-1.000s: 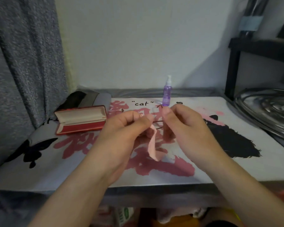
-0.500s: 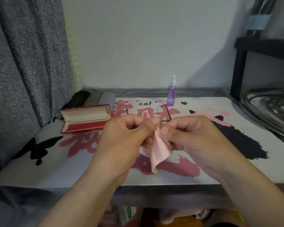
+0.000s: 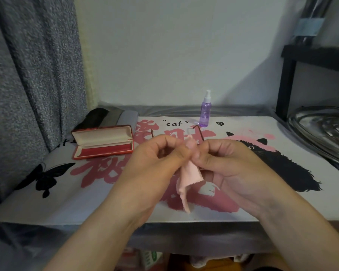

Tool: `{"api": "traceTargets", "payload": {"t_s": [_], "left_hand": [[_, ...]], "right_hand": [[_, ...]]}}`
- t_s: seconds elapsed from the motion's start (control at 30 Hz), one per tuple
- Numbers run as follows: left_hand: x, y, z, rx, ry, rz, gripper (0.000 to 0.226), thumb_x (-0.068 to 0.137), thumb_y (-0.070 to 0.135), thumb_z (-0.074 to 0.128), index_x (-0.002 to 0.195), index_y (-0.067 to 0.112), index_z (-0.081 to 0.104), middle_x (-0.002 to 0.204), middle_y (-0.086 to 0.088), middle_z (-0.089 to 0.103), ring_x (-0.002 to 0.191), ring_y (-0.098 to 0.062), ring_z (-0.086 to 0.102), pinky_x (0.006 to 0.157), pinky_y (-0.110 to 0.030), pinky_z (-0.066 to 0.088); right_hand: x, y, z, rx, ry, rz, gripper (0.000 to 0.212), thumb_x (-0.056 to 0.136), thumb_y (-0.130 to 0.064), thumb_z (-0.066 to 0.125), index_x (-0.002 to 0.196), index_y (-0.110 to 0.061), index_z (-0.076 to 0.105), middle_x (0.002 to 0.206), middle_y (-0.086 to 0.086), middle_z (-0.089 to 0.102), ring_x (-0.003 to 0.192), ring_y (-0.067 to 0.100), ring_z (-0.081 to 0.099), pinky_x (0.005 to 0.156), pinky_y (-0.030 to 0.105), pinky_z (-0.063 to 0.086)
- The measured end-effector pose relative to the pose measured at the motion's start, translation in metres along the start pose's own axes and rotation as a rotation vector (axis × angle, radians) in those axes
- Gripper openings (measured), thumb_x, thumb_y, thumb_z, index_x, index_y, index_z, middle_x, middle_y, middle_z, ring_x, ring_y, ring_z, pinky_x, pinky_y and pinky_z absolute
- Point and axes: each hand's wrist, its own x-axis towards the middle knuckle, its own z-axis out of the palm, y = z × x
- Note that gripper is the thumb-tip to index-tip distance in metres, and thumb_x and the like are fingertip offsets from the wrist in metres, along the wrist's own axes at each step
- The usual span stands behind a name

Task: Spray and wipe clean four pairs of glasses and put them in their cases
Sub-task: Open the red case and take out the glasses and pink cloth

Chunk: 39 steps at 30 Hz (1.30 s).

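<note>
Now wiping: left hand and right hand both pinching the thin pink cleaning cloth around a lens of the dark thin-framed glasses, held above the printed table. Probably mid-wipe, spraying apparently done. Next, folding the temples and laying the pair into the open red hard case, left of the purple spray bottle.

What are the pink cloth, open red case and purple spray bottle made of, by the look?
Pink cloth: thin soft fabric, likely microfibre; it drapes limp and has a zigzag-cut edge.
Open red case: rigid shell, glossy red outside, matte cream lining; plastic or leatherette, can't tell which.
Purple spray bottle: translucent plastic, light passes through; white pump top, probably plastic too.
</note>
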Motion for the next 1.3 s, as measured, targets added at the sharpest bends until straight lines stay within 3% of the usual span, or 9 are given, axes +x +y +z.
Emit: {"api": "traceTargets", "payload": {"t_s": [0.13, 0.3, 0.4, 0.57, 0.63, 0.83, 1.07, 1.17, 1.3], "left_hand": [[0.003, 0.004, 0.001, -0.069, -0.050, -0.036, 0.019, 0.072, 0.030, 0.075, 0.078, 0.012, 0.074, 0.084, -0.010, 0.072, 0.083, -0.020, 0.065, 0.090, -0.041, 0.053], [0.006, 0.007, 0.003, -0.133, -0.079, -0.071, 0.017, 0.077, 0.021, 0.070, 0.083, 0.005, 0.075, 0.088, -0.016, 0.074, 0.083, -0.022, 0.068, 0.087, -0.036, 0.058], [0.007, 0.006, 0.005, -0.099, -0.100, -0.058, 0.027, 0.076, 0.022, 0.082, 0.096, 0.005, 0.074, 0.098, -0.019, 0.074, 0.090, -0.022, 0.070, 0.089, -0.037, 0.058], [0.004, -0.004, 0.011, 0.087, -0.172, 0.063, 0.052, 0.067, -0.004, 0.088, 0.108, 0.020, 0.067, 0.105, -0.001, 0.073, 0.102, -0.015, 0.071, 0.085, -0.028, 0.057], [0.004, -0.006, 0.016, 0.124, -0.136, 0.112, 0.048, 0.075, -0.008, 0.080, 0.110, 0.021, 0.064, 0.105, 0.002, 0.072, 0.102, -0.014, 0.070, 0.085, -0.027, 0.057], [0.012, -0.009, 0.017, 0.023, -0.051, 0.120, 0.006, 0.077, 0.017, 0.074, 0.082, 0.019, 0.074, 0.091, -0.010, 0.075, 0.087, -0.023, 0.070, 0.087, -0.041, 0.057], [0.016, -0.009, 0.019, -0.168, -0.124, -0.033, 0.015, 0.087, 0.025, 0.065, 0.085, 0.014, 0.075, 0.094, -0.013, 0.074, 0.089, -0.024, 0.071, 0.075, -0.029, 0.058], [0.017, -0.012, 0.025, -0.059, -0.188, -0.034, 0.033, 0.081, 0.051, 0.077, 0.100, 0.025, 0.073, 0.110, -0.006, 0.074, 0.107, -0.026, 0.070, 0.095, -0.044, 0.055], [0.020, -0.009, 0.038, 0.180, -0.205, 0.023, 0.042, 0.075, 0.037, 0.084, 0.112, 0.036, 0.067, 0.117, 0.007, 0.072, 0.114, -0.014, 0.067, 0.102, -0.044, 0.053]], "right_hand": [[-0.001, -0.002, -0.006, 0.035, -0.038, 0.007, 0.026, 0.076, -0.019, 0.072, 0.086, 0.005, 0.069, 0.085, 0.020, 0.067, 0.080, 0.027, 0.065, 0.074, 0.033, 0.057], [-0.002, -0.005, -0.015, 0.069, -0.058, 0.058, 0.034, 0.074, -0.017, 0.075, 0.093, 0.010, 0.070, 0.091, 0.023, 0.066, 0.089, 0.035, 0.059, 0.087, 0.047, 0.048], [-0.004, -0.005, -0.016, 0.106, -0.036, 0.055, 0.027, 0.081, -0.013, 0.075, 0.092, 0.011, 0.071, 0.091, 0.022, 0.066, 0.090, 0.037, 0.058, 0.089, 0.050, 0.046], [-0.003, -0.003, -0.014, 0.216, 0.037, 0.030, 0.033, 0.086, -0.016, 0.067, 0.100, 0.013, 0.064, 0.099, 0.029, 0.058, 0.095, 0.038, 0.054, 0.101, 0.059, 0.043], [-0.003, -0.003, -0.015, 0.215, 0.052, 0.015, 0.037, 0.085, -0.017, 0.067, 0.103, 0.015, 0.062, 0.093, 0.025, 0.058, 0.091, 0.035, 0.055, 0.094, 0.052, 0.049], [-0.009, -0.006, -0.020, 0.169, 0.102, -0.018, 0.019, 0.078, -0.021, 0.070, 0.075, -0.002, 0.070, 0.067, 0.011, 0.054, 0.069, 0.021, 0.052, 0.080, 0.038, 0.046], [-0.011, -0.010, -0.028, 0.080, 0.121, -0.009, 0.020, 0.078, -0.025, 0.070, 0.075, -0.005, 0.073, 0.089, 0.019, 0.064, 0.089, 0.030, 0.057, 0.089, 0.043, 0.051], [-0.013, -0.012, -0.029, -0.005, 0.116, -0.030, 0.019, 0.080, -0.024, 0.071, 0.073, -0.006, 0.073, 0.082, 0.017, 0.067, 0.085, 0.031, 0.061, 0.088, 0.043, 0.051], [-0.013, -0.016, -0.031, -0.100, 0.179, -0.057, 0.012, 0.080, -0.009, 0.073, 0.068, -0.010, 0.076, 0.076, 0.011, 0.073, 0.080, 0.023, 0.070, 0.085, 0.037, 0.057]]}}
